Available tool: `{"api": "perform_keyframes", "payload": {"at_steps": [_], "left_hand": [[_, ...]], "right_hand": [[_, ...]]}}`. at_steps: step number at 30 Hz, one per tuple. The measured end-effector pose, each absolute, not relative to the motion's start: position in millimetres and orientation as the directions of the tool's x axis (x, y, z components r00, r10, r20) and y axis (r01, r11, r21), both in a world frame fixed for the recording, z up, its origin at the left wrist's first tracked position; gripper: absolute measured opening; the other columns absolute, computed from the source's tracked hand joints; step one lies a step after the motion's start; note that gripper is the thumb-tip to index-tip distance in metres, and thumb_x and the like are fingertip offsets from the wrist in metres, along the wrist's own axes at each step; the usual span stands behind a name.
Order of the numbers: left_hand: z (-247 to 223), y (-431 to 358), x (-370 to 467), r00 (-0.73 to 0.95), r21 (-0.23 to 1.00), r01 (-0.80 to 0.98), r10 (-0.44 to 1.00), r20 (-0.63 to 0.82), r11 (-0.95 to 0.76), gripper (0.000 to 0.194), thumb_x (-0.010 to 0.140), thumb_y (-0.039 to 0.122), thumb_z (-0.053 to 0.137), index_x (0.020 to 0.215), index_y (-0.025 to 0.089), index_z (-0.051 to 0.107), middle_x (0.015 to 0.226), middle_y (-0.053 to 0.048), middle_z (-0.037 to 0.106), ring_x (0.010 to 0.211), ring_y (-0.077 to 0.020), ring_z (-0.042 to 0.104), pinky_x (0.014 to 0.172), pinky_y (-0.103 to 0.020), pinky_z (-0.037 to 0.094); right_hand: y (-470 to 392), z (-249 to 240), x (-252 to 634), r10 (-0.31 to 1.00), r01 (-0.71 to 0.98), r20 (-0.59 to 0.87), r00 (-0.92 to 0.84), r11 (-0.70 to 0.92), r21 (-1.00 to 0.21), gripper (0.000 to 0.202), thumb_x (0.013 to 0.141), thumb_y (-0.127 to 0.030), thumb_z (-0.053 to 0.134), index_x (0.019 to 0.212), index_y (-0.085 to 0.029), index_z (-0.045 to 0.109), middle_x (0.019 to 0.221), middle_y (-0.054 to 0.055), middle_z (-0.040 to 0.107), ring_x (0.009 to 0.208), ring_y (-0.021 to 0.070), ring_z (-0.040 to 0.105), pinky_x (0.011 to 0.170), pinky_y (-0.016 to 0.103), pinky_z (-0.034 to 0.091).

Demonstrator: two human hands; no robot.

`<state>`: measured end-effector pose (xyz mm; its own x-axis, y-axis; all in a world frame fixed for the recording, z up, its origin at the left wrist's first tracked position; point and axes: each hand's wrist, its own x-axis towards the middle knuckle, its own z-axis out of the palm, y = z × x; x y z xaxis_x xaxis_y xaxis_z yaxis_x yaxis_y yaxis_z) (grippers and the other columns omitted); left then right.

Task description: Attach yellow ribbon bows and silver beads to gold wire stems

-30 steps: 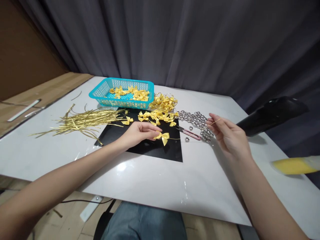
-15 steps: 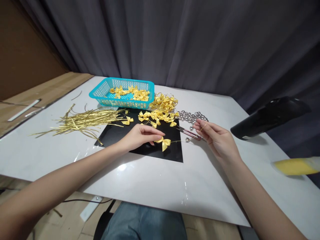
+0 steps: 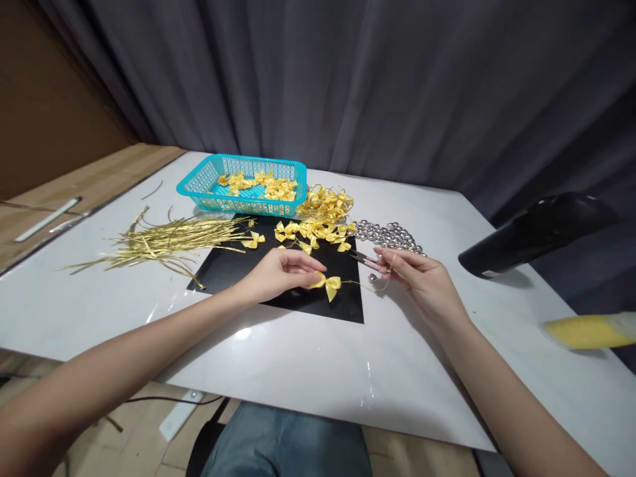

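Between the thumb and fingers of my left hand (image 3: 283, 275) is a yellow ribbon bow (image 3: 330, 285), held over the black mat (image 3: 318, 306). A thin gold cord (image 3: 355, 282) runs from the bow to my right hand (image 3: 422, 278), whose thumb and forefinger pinch it; the cord hangs in a slack curve. One silver bell (image 3: 372, 278) lies on the table just below the right fingertips. Scissors (image 3: 365, 258) lie behind those fingers, their handles partly hidden. More yellow bows (image 3: 315, 232) are spread over the mat's far part.
A turquoise basket (image 3: 238, 205) holding bows stands at the back. Gold cords (image 3: 173, 238) lie in a bundle at left. Silver bells (image 3: 385, 233) and a pile of corded bows (image 3: 328, 202) sit behind the hands. At right are a black cylindrical object (image 3: 517, 238) and a yellow item (image 3: 586, 331).
My right hand has moved slightly left, toward the bow, and the cord has gone from nearly straight to slack. The bow in my left hand has shifted a little to the right.
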<state>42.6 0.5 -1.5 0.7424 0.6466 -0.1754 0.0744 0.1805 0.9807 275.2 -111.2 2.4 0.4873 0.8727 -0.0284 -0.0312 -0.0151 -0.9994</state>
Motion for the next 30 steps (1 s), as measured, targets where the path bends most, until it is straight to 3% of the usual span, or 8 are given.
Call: {"api": "perform_keyframes", "payload": {"at_steps": [22, 27, 30], "left_hand": [[-1.1, -2.3, 44.9, 0.733, 0.979, 0.056, 0.658, -0.173, 0.195, 0.02, 0.066, 0.014, 0.081, 0.083, 0.01, 0.07, 0.071, -0.002, 0.071, 0.065, -0.0097, 0.066, 0.068, -0.021, 0.053], [-1.6, -2.3, 44.6, 0.739, 0.982, 0.061, 0.653, -0.166, 0.181, 0.022, 0.066, 0.016, 0.081, 0.085, 0.011, 0.07, 0.071, -0.002, 0.07, 0.064, -0.0095, 0.066, 0.067, -0.02, 0.053], [-1.3, -2.4, 44.2, 0.744, 0.984, 0.063, 0.649, -0.157, 0.167, 0.023, 0.067, 0.018, 0.082, 0.085, 0.011, 0.07, 0.071, -0.002, 0.07, 0.063, -0.0092, 0.065, 0.065, -0.02, 0.053]], "right_hand": [[-113.9, 6.7, 267.0, 0.901, 0.005, -0.027, 0.433, -0.033, -0.999, 0.031, 0.062, -0.047, 0.086, 0.08, -0.023, 0.082, 0.07, 0.003, 0.071, 0.059, 0.0127, 0.06, 0.058, 0.028, 0.053], [-114.4, 3.1, 270.8, 0.88, 0.182, 0.007, 0.476, -0.091, -0.979, 0.027, 0.065, -0.043, 0.085, 0.08, -0.021, 0.081, 0.07, 0.005, 0.072, 0.057, 0.0136, 0.058, 0.051, 0.027, 0.048], [-114.2, -0.8, 272.9, 0.879, 0.177, -0.007, 0.477, -0.104, -0.979, 0.026, 0.067, -0.042, 0.084, 0.082, -0.02, 0.081, 0.064, 0.003, 0.068, 0.053, 0.0126, 0.055, 0.049, 0.027, 0.047]]}}
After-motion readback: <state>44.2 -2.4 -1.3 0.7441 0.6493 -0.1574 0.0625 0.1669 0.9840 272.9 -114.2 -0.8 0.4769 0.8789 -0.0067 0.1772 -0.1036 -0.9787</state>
